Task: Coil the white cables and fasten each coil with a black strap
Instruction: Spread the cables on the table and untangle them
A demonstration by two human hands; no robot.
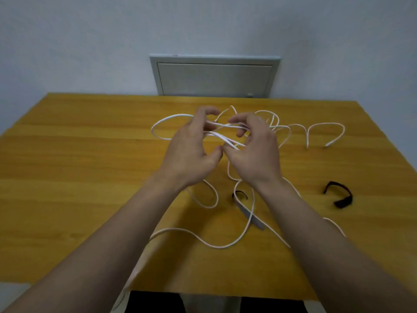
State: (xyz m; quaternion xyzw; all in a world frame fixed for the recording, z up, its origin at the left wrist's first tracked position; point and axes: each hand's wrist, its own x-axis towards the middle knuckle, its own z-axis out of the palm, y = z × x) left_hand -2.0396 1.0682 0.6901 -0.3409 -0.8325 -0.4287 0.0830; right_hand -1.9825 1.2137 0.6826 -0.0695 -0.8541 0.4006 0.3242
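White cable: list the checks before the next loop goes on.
1. Grip: ok, left hand and right hand both hold cable strands.
2. Access to near strap: not ok, cable lies across it.
3. Access to right strap: ok, nothing on it.
4. Slack untangled: cannot tell, loops overlap beyond the right hand.
5. Loose tip: ok, one end lies far right on the table.

Wooden table [90, 177], grey wall panel [214, 77]
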